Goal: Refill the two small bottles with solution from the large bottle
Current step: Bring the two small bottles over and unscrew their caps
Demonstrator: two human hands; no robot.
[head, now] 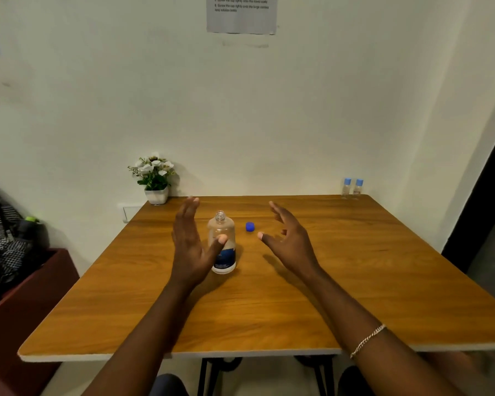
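The large clear bottle [222, 238] with a dark blue label stands upright and uncapped near the middle of the wooden table [269, 295]. Its blue cap [249, 226] lies on the table just to its right. My left hand [190, 247] is open right beside the bottle's left side, the thumb in front of the bottle; contact is unclear. My right hand [287, 238] hovers open to the right of the cap, holding nothing. Two small clear bottles [352, 189] with light blue caps stand side by side at the table's far right corner.
A white pot of white flowers [155, 178] stands at the far left corner against the wall. A printed sheet [242, 12] hangs on the wall. A dark red box [26, 295] with checked cloth and a bag sits left of the table.
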